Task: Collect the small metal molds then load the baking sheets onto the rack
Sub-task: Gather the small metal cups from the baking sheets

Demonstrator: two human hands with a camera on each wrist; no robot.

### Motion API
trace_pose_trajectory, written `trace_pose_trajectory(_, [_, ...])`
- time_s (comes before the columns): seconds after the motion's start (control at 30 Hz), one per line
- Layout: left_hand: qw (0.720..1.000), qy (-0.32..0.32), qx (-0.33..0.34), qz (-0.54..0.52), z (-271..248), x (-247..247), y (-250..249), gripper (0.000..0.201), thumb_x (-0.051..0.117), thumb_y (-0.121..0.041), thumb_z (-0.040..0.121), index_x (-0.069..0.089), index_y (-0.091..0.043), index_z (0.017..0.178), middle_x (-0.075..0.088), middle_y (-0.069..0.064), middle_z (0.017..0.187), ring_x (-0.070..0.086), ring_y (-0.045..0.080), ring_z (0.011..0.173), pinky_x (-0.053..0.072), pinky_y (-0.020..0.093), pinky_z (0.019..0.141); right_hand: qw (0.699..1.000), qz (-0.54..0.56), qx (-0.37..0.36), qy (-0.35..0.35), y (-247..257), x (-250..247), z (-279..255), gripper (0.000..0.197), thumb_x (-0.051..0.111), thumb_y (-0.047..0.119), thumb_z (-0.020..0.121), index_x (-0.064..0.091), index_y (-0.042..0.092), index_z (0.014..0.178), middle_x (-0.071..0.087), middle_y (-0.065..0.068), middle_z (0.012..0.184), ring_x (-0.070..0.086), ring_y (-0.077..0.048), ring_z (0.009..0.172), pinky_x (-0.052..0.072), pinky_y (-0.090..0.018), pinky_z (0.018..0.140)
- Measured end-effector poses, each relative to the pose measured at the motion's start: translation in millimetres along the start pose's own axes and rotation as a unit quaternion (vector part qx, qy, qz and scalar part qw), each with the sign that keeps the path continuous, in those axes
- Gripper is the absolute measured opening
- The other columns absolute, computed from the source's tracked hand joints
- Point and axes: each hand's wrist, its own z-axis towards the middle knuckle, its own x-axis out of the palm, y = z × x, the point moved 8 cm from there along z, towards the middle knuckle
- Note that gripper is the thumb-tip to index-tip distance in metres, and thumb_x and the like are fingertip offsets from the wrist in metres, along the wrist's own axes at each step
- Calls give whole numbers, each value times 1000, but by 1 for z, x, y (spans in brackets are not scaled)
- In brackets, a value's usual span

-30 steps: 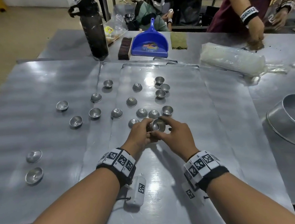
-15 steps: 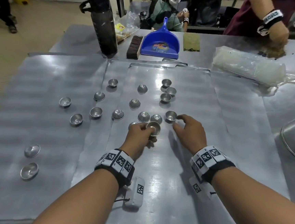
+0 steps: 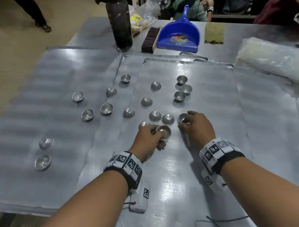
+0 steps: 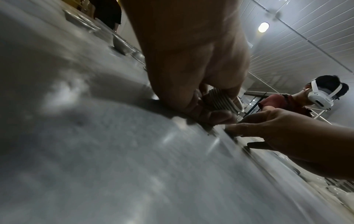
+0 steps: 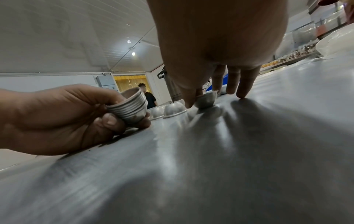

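Note:
Several small metal molds (image 3: 106, 109) lie scattered over flat baking sheets (image 3: 208, 108) on the table. My left hand (image 3: 150, 136) grips a nested stack of molds (image 3: 164, 132) (image 5: 130, 107) (image 4: 220, 100), its knuckles low on the sheet. Just to its right, my right hand (image 3: 196, 125) pinches a single upright mold (image 3: 183, 118) (image 5: 205, 99) between thumb and forefinger while it stands on the sheet; the other fingers (image 5: 243, 84) reach down to the surface. Two upside-down molds (image 3: 167, 119) sit right behind the stack.
A dark water bottle (image 3: 121, 23), a brush (image 3: 148, 41), a blue dustpan (image 3: 179, 34) and a green pad (image 3: 214, 35) line the far edge. A plastic-wrapped roll (image 3: 274, 60) lies at far right. Other people stand beyond the table.
My right hand left the stack, reached forward and right, and took hold of the single mold. The left hand kept the stack almost in place.

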Motion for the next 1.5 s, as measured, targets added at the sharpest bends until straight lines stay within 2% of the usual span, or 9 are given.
trace_pose_trajectory(0.07, [1000, 0, 0, 4, 1, 1, 2, 9, 58, -3, 91, 63, 3, 96, 67, 21, 68, 62, 24, 53, 49, 32, 53, 1000, 6, -3, 1, 1, 2, -8, 7, 69, 30, 82, 74, 27, 85, 65, 7, 93, 61, -23, 99, 49, -32, 70])
trace_pose_trajectory(0.17, [1000, 0, 3, 1, -1, 3, 2, 12, 57, -3, 92, 65, 4, 98, 66, 20, 70, 62, 23, 55, 50, 32, 53, 1000, 15, 25, -2, 0, 4, -27, 12, 70, 29, 82, 75, 23, 92, 66, 2, 99, 60, -24, 99, 49, -32, 75])
trace_pose_trajectory(0.3, [1000, 0, 19, 6, -4, 3, -3, 15, 57, -2, 93, 65, 7, 101, 64, 20, 73, 63, 21, 53, 51, 31, 52, 997, 30, 69, -7, -3, 3, -59, 53, 68, 30, 89, 51, 15, 137, 54, -8, 126, 50, -28, 118, 42, -34, 92])
trace_pose_trajectory(0.67, [999, 6, 14, -33, -7, 7, -5, 16, 57, 1, 92, 61, 14, 102, 63, 25, 79, 65, 26, 55, 50, 29, 48, 991, 88, 79, -68, 0, -10, -103, 55, 69, 32, 89, 51, 18, 139, 56, -8, 126, 53, -27, 117, 42, -35, 96])
trace_pose_trajectory(0.9, [992, 17, -18, -123, -13, 9, -3, 30, 64, -28, 95, 68, 1, 99, 68, 21, 82, 67, 28, 61, 52, 33, 54, 983, 147, 5, -107, 48, -21, -104, 59, 72, 32, 89, 51, 14, 141, 60, -1, 131, 55, -16, 118, 33, -14, 90])
trace_pose_trajectory(1.0, [981, 31, -52, -185, -19, 14, -5, 37, 61, -42, 95, 69, -6, 101, 71, 9, 76, 67, 18, 55, 55, 31, 58, 980, 174, -18, -99, 63, -18, -103, 53, 75, 29, 86, 57, 20, 135, 66, 7, 117, 58, -7, 105, 34, -2, 82])
trace_pose_trajectory(1.13, [987, 43, -16, -157, -19, 11, -11, 34, 72, -45, 86, 78, -12, 91, 70, 12, 83, 69, 22, 70, 60, 41, 73, 976, 206, -30, -69, 78, -6, -97, 58, 80, 31, 80, 58, 27, 134, 64, 16, 102, 61, -6, 96, 44, -19, 84])
trace_pose_trajectory(1.3, [993, -27, -5, -117, -10, -22, -1, 23, 70, -17, 92, 69, 6, 96, 64, 22, 72, 61, 27, 52, 47, 30, 50, 990, 136, -11, -24, 63, 7, -79, 69, 71, 28, 78, 46, 24, 142, 53, 8, 136, 51, -12, 124, 43, -32, 101])
trace_pose_trajectory(1.5, [997, -53, 15, -52, -6, -40, 10, 15, 61, -3, 91, 67, 7, 100, 66, 28, 72, 62, 27, 51, 47, 30, 49, 999, 30, 29, 13, 43, 16, -37, 55, 60, 24, 88, 49, 20, 142, 47, -7, 145, 47, -28, 128, 43, -41, 103])
